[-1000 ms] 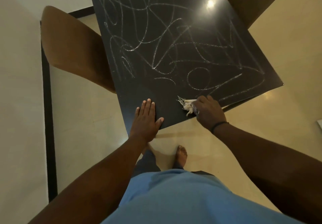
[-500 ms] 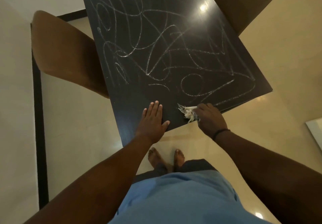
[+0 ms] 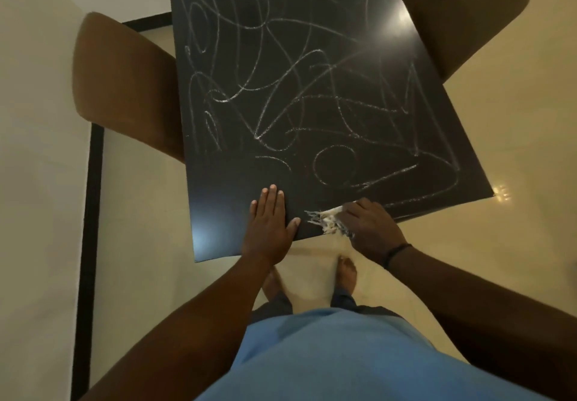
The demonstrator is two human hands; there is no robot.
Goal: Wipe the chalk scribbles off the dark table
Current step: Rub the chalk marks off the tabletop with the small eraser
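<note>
Table point(image 3: 237, 213) under flat left hand point(image 3: 270, 229), right hand point(image 3: 370, 229) gripping rag point(image 3: 326, 221)

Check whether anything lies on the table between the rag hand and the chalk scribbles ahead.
Nothing visible does. The right hand holds the rag at the near edge of the table, and the chalk scribbles begin just beyond it. The left hand lies flat off to the side.
</note>
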